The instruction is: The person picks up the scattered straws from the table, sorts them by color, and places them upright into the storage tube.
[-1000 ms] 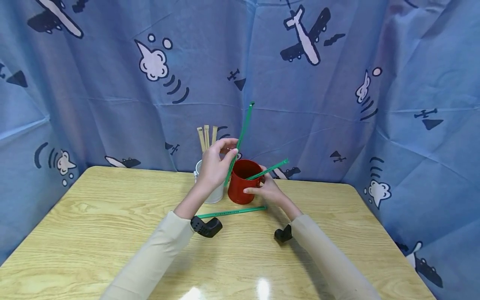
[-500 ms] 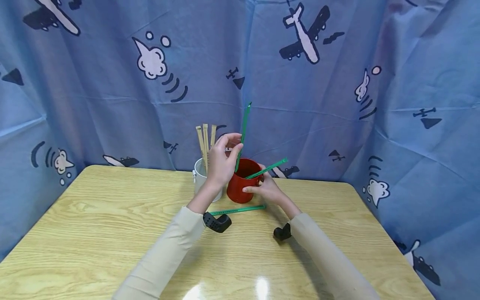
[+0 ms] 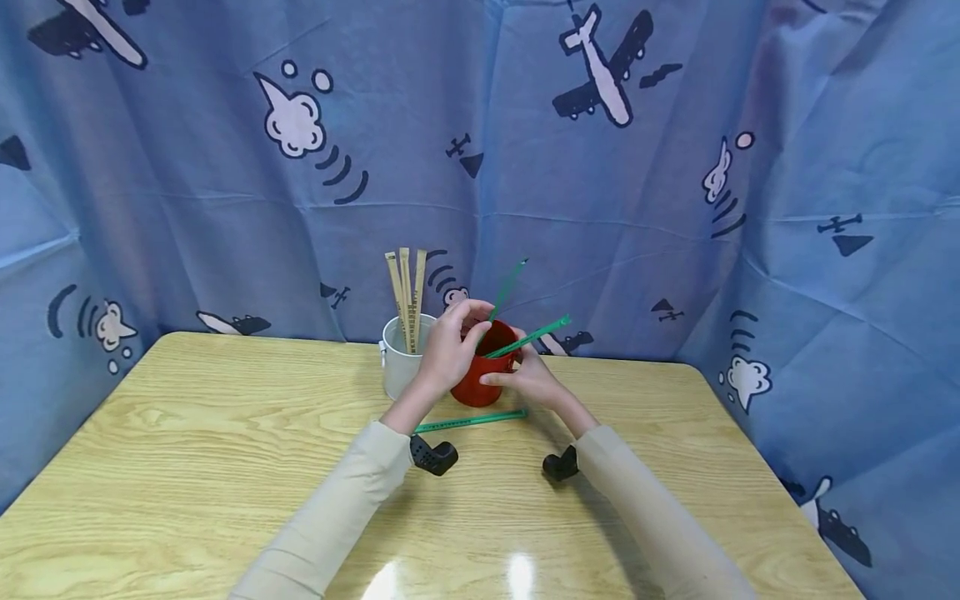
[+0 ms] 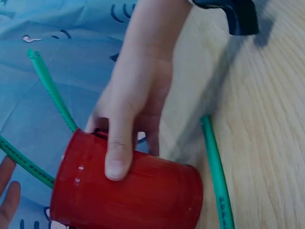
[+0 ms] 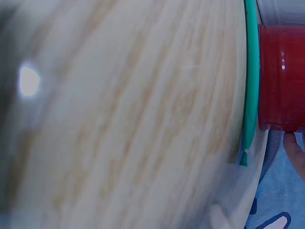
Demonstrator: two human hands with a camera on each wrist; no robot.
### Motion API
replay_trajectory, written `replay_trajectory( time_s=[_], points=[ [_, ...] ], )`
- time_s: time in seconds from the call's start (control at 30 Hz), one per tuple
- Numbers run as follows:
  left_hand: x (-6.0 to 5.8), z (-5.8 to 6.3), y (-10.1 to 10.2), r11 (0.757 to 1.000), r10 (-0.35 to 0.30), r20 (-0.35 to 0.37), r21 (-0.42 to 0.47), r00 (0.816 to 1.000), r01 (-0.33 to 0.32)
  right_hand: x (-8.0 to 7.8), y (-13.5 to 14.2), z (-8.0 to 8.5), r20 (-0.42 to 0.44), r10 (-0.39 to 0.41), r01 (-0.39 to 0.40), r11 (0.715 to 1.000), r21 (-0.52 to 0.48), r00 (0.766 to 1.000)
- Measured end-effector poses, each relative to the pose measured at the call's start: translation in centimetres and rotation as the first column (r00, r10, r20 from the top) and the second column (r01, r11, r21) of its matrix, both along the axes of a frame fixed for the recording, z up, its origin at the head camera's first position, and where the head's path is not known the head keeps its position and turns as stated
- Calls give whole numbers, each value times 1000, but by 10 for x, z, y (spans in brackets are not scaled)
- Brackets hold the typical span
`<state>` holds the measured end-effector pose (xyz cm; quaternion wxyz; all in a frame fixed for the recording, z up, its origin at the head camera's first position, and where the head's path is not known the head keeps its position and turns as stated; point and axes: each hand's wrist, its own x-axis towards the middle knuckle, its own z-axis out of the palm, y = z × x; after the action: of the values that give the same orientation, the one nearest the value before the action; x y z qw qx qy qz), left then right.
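Note:
My left hand (image 3: 448, 354) pinches a thin green wrapped straw (image 3: 510, 287) over the red metal pail (image 3: 474, 385), the straw's lower end down inside the rim. Another green straw (image 3: 542, 335) leans in the pail, sticking out to the right. My right hand (image 3: 534, 377) grips the pail at its right side; in the left wrist view its thumb (image 4: 119, 160) lies along the red wall. A third green straw (image 4: 217, 176) lies on the table in front of the pail. The right wrist view catches the pail only at its edge.
Left of the red pail stands a white pail (image 3: 396, 367) with three tan wrapped straws (image 3: 408, 292) upright in it. Both stand on a wooden table (image 3: 225, 433), near its back edge. A blue patterned curtain (image 3: 420, 125) hangs behind.
The left hand has moved right to the red pail, and its straw has dropped from above into the opening, now tilting right. The right hand keeps its grip on the pail.

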<state>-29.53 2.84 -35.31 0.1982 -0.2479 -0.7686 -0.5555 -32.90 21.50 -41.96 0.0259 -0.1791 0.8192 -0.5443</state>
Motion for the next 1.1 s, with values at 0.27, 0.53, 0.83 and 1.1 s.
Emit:
replay_trajectory(
  time_s=[0.27, 0.53, 0.83, 1.1],
  points=[
    [0, -5, 2, 992, -38, 38, -119, 999, 42, -2, 0, -3, -8, 9, -9, 1000, 11, 1000],
    [13, -10, -11, 991, -83, 70, -104, 994, 90, 5, -5, 10, 34, -23, 22, 1000, 18, 999],
    [30, -32, -31, 967, -133, 197, -190, 971, 171, 23, -13, 29, 3, -7, 7, 1000, 29, 1000],
    [32, -54, -44, 903, -111, 348, -356, 931, 240, 22, -14, 29, 9, -24, 24, 999, 25, 1000]
  ],
)
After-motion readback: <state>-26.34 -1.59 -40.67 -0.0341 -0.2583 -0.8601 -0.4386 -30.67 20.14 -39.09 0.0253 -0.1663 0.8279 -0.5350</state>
